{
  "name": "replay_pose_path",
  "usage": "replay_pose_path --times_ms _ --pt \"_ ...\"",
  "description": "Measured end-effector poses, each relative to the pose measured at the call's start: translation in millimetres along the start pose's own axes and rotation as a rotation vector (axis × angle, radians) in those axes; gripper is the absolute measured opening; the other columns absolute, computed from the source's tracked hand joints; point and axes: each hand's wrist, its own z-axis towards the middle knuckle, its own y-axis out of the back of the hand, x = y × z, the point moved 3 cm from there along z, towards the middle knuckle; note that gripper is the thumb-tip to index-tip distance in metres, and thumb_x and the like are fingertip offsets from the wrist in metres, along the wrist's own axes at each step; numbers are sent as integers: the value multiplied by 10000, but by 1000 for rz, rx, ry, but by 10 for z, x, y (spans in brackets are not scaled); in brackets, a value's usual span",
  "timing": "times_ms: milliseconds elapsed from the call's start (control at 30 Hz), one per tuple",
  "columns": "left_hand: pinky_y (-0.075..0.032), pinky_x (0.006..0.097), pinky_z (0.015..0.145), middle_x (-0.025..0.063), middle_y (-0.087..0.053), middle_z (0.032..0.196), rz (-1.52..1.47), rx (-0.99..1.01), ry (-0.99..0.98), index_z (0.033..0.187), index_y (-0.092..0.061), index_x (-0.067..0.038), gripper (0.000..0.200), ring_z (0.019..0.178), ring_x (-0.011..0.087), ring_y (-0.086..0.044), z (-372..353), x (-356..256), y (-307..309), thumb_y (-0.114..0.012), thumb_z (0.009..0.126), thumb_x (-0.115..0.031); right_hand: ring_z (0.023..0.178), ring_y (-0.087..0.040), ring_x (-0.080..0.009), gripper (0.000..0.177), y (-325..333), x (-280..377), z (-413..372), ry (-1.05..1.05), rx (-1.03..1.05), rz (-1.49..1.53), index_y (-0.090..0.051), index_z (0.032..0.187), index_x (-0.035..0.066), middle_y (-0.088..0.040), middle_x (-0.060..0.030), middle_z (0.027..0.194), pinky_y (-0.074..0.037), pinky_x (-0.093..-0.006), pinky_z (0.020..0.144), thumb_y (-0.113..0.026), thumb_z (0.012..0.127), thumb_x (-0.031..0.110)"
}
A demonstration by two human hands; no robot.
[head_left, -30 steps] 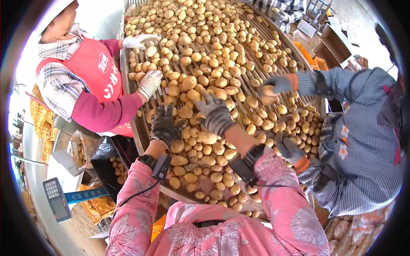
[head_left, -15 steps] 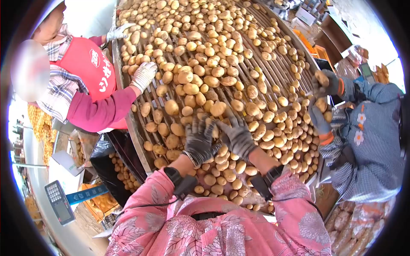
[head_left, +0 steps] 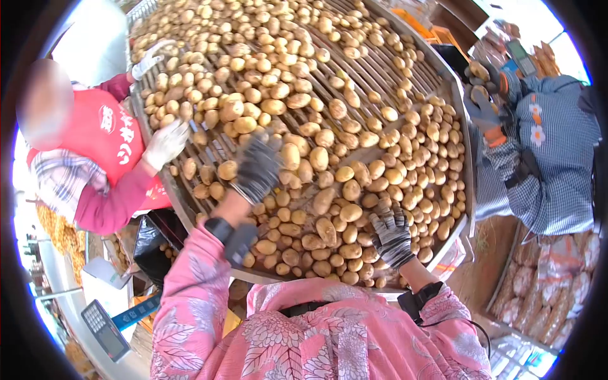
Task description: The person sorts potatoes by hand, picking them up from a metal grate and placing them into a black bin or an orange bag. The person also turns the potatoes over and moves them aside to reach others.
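Many potatoes (head_left: 320, 158) cover a slatted sorting table (head_left: 373, 69) with a metal rim. My left hand (head_left: 258, 166), in a grey striped glove and slightly blurred, is over the potatoes left of centre, fingers apart and holding nothing visible. Lower right, my right hand (head_left: 391, 234) lies on the potatoes in a matching glove, its fingers spread and pointing away from me. Potatoes lie close around both hands.
At the left, a person in a red apron (head_left: 117, 130) has white-gloved hands over the table. A person in blue checks (head_left: 551, 152) holds potatoes at the right. A scale display (head_left: 106, 329) stands lower left; bagged potatoes (head_left: 544, 285) lie lower right.
My hands have moved apart, the left one leftward, the right one rightward and nearer to me. The view has shifted. The person at the right has drawn both hands together around potatoes.
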Motion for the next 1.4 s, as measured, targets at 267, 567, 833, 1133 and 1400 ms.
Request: replay_pose_path --times_ms 267,567,833,1133,1400 --pt "-450 427 883 163 -425 1282 195 437 358 1219 -513 -117 460 1098 358 -497 460 698 9 -588 768 -163 1237 -373 -379 570 -10 -25 -26 6 -166 76 -593 1142 149 -402 -81 1373 -356 -504 966 -688 590 255" --pt "-445 397 901 188 -567 1138 -178 465 568 1149 -531 -46 485 1043 328 -559 325 695 250 -690 703 -152 1179 -430 -363 510 51 -5 2 -9 -237 73 -605 1112 164 -451 -70 1328 -370 -489 942 -665 616 267" --pt "-468 302 853 112 -597 1085 -705 346 596 1163 -528 -23 501 1012 209 -570 -651 58 598 -732 721 -144 1168 -429 -373 487 3 -20 -48 -2 -235 86 -593 1127 149 -436 -87 1342 -381 -488 938 -653 649 219" --pt "-564 361 717 141 -553 1159 -2209 -180 784 1278 -430 -31 628 1014 281 -588 -1219 -535 1251 -727 736 -138 1209 -372 -396 485 -76 43 -51 -19 -132 -16 -524 1206 143 -388 -113 1371 -315 -487 1015 -570 734 239" --pt "-513 458 709 147 -588 1054 -1718 -416 1113 1162 -505 -84 509 873 324 -591 -2275 -324 1029 -631 798 -417 1272 -326 -384 583 -204 5 -84 22 -74 -74 -450 1293 90 -393 -166 1364 -266 -459 1060 -565 724 144"
